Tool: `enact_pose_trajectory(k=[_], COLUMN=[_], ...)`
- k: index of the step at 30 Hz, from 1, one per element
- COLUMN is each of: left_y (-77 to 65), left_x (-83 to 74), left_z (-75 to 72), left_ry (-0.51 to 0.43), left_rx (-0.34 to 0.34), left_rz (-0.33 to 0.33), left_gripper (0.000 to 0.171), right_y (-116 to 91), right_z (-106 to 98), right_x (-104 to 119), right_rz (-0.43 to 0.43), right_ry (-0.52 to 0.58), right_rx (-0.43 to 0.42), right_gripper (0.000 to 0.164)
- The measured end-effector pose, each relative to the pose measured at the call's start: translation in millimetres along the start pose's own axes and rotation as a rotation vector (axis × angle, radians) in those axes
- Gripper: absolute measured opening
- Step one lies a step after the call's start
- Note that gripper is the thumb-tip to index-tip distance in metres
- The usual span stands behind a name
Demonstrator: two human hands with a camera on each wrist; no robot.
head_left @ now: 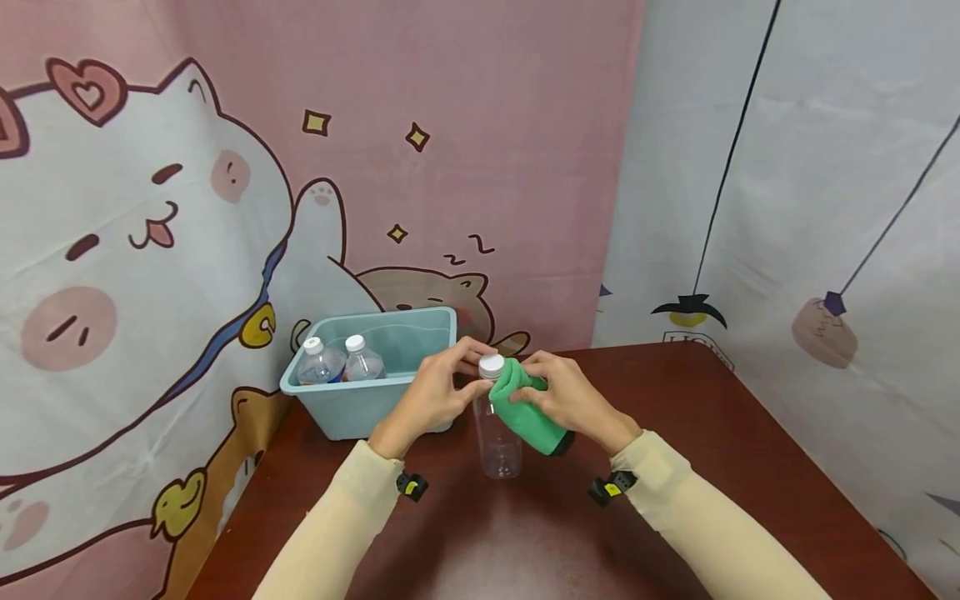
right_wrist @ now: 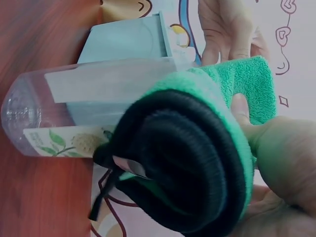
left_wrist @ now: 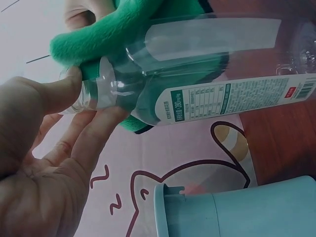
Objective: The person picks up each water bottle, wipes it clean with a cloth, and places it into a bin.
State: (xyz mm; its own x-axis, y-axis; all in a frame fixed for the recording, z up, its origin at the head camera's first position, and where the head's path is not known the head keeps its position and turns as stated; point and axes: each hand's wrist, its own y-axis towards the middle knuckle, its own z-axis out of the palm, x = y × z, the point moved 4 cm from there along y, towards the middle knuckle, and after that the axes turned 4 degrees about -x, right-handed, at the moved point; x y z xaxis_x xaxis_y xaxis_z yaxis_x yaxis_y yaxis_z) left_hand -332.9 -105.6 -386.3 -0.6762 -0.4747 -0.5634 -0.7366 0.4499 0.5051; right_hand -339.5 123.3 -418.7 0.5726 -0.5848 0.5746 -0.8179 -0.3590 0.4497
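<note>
A clear plastic bottle (head_left: 500,457) with a white cap (head_left: 491,365) stands upright on the table. My left hand (head_left: 438,385) grips it at the neck, thumb and fingers on opposite sides, as the left wrist view shows. In my right hand (head_left: 572,398) is a green cloth (head_left: 531,422) with dark edging, bunched and rolled, its upper fold lying against the bottle's neck. The right wrist view shows the cloth's dark rolled end (right_wrist: 182,158) and a small dangling loop. A printed label (left_wrist: 237,98) runs along the bottle's side; the cloth hides part of the bottle.
A light blue plastic bin (head_left: 420,329) stands at the back left of the brown table (head_left: 637,500). Two capped bottles, one (head_left: 321,364) beside another (head_left: 363,362), are inside it. A cartoon-printed curtain (head_left: 495,167) hangs behind the table.
</note>
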Motion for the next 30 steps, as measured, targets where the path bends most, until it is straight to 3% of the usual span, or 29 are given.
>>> enact_pose_trajectory(k=[10,15,21,30], left_y=[-0.1,-0.4,-2.2,-0.5], left_x=[-2.6,-1.8,1.0,-1.5], left_z=[-1.8,-2.4,-0.4,-0.5], left_ry=[-0.009,0.004,-0.007,-0.016], left_rx=[-0.008,-0.008,0.003,-0.012], left_rz=[-0.005,-0.026,-0.049,-0.019], left_gripper=[0.047,0.047,0.048,0.049], right_y=[-9,-19,-31,-43], right_z=[3,17,39,62], right_x=[-14,-29,-43,-53], right_rz=[0.007,-0.024,-0.064,-0.09], right_ry=[-0.035,-0.059,-0.068,-0.101], right_rx=[0.083,0.12,0.185,0.295], right_gripper=[0.03,0.03,0.018,0.01])
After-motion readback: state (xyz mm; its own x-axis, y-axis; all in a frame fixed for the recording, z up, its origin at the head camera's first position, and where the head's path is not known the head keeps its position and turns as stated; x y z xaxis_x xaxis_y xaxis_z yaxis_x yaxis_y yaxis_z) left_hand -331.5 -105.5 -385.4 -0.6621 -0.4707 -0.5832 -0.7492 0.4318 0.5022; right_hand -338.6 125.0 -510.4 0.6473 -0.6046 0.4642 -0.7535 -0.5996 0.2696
